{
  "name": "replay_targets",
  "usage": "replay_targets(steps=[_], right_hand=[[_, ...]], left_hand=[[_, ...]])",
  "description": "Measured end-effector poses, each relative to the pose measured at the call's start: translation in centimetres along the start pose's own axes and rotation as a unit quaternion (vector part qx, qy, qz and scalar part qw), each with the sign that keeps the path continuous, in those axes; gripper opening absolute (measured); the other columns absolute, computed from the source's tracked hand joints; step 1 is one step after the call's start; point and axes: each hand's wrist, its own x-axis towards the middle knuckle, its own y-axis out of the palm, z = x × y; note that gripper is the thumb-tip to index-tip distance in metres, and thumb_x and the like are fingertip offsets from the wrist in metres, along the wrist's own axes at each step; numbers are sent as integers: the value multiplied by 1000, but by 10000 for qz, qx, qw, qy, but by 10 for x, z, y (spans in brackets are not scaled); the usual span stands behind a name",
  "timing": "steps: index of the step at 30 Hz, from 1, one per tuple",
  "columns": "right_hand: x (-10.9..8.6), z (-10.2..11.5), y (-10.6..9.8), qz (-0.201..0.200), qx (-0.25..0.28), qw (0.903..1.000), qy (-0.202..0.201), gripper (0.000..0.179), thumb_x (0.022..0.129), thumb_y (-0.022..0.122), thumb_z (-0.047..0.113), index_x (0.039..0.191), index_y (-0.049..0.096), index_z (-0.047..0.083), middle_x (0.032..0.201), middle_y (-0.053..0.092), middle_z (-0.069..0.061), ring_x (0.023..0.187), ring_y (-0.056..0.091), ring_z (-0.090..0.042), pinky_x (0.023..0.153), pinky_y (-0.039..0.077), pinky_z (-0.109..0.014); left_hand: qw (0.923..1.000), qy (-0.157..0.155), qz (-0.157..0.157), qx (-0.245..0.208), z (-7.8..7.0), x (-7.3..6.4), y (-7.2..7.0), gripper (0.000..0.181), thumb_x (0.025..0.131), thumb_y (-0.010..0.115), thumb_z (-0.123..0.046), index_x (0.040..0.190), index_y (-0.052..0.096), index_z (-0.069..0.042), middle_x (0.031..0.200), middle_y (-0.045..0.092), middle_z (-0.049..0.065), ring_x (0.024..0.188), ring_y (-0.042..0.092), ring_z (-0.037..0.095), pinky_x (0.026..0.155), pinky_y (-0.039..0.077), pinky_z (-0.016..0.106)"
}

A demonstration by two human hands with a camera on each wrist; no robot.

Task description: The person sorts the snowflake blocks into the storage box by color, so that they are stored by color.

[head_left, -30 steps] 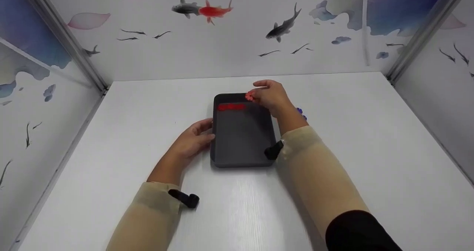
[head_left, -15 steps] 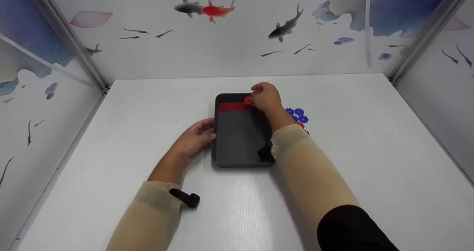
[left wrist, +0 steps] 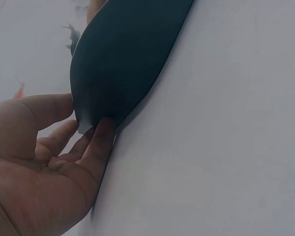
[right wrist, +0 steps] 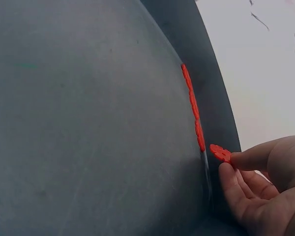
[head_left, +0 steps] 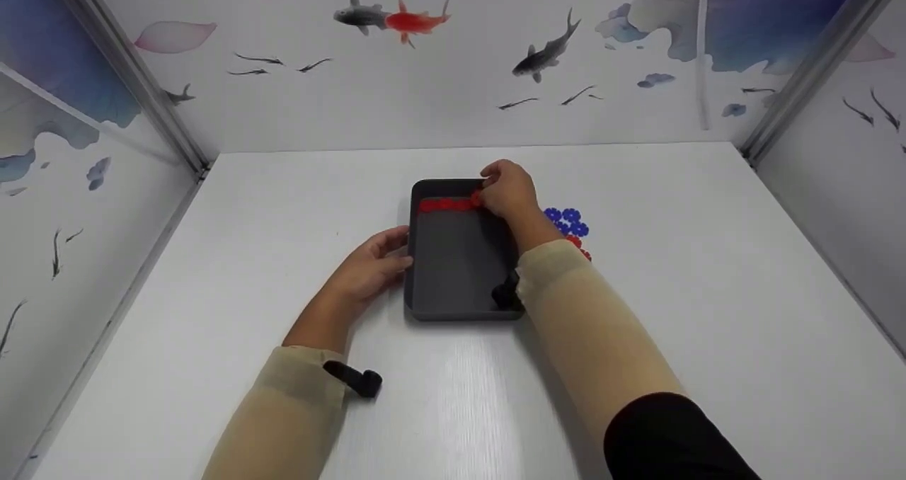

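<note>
A dark grey tray (head_left: 460,253) lies on the white table. My left hand (head_left: 368,267) holds its left side, with the thumb at the rim and fingers against the outer wall (left wrist: 123,59). My right hand (head_left: 508,190) is over the tray's far right corner. It pinches a red flower-shaped plastic disc (right wrist: 220,153) between thumb and finger. Beside that disc, a row of red flower-shaped discs (right wrist: 193,103) stands on edge along the tray's far inner wall. In the head view the right fingers partly cover the pinched disc.
Right of the tray lie several blue flower-shaped discs (head_left: 570,216). Red flower-shaped discs (head_left: 575,242) lie just nearer, partly behind the right forearm. White panels painted with fish (head_left: 545,48) enclose the table (head_left: 283,183) at the back and sides.
My right hand has moved left and down with the red disc, bringing it close to the end of the row. More loose discs show behind the forearm. My left hand stays at the tray.
</note>
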Motion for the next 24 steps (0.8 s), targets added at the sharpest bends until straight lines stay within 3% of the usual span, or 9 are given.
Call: replay_targets(steps=[15,24], right_hand=[[-2,3,4,-172,-250,9995,9,35,97,65,3,132,67,8,125,68,-12,117,63,-29,110,54,-46],[-2,3,3,-394,-217,9988,-175,36,94,59,0,128,70,7,124,72,-13,117,66,-30,105,54,-45]], left_hand=[[10000,-6,-10,7,-1,1,1,63,103,67,-3,160,48,-19,167,45,3,148,52,23,120,44,44],[9999,60,64,-55,1,1,0,65,103,65,-2,163,44,-15,168,43,5,148,51,25,119,45,44]])
